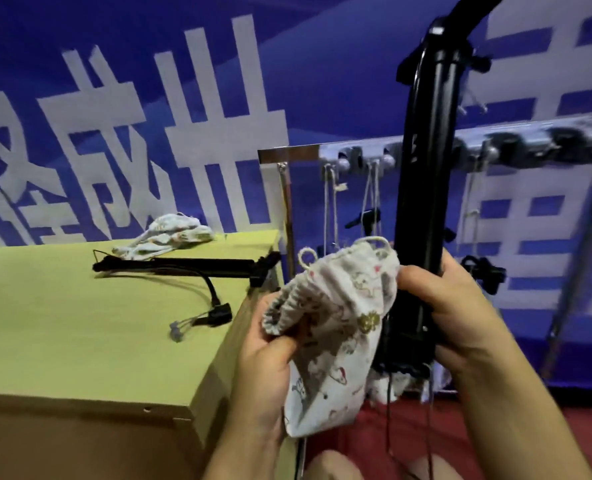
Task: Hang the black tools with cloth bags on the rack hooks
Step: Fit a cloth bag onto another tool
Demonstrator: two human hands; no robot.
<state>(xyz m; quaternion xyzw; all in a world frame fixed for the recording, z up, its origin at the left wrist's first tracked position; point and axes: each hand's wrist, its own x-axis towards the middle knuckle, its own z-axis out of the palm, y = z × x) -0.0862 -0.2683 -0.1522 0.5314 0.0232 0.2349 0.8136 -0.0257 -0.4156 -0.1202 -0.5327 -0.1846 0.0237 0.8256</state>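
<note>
Cloth bag [336, 327] between hands, tool [422, 216] right

Rack [460, 147] right of table [80, 341]

A yellow-green table [80, 327] fills the lower left of the frame. Behind it, across the whole upper frame, hangs a blue banner [322, 81] bearing large white characters. Red floor covering [367, 431] shows at lower centre-right.
</note>
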